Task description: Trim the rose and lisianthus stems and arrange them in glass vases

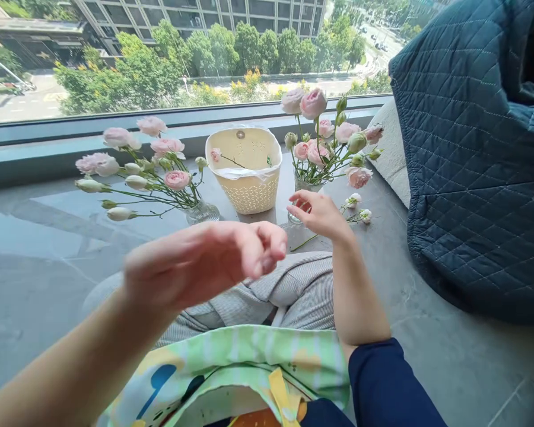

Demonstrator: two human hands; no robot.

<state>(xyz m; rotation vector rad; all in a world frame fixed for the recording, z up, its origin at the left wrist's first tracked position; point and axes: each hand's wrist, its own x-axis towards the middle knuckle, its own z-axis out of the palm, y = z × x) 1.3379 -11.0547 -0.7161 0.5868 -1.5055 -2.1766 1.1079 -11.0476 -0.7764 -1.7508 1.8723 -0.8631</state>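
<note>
My left hand (pixel 213 255) is raised in front of me over my lap, slightly blurred, its fingers loosely bent with nothing visible in them. My right hand (pixel 323 214) hovers by the right glass vase (pixel 306 185), fingers apart and curved; whether it touches the glass I cannot tell. Pale pink roses (pixel 315 153) and green buds stand in that vase. To the left, a ribbed glass vase (pixel 203 212) holds more pink roses (pixel 167 145) and closed buds that lean far left. A cut green stem (pixel 303 242) lies on the floor below my right hand.
Between the vases stands a cream lattice basket (pixel 251 198) lined with a bag, with a small rose (pixel 216 154) inside. Small white blooms (pixel 359 209) lie right of my right hand. A dark quilted cover (pixel 467 190) bulges at the right. The window ledge (pixel 31 157) runs behind.
</note>
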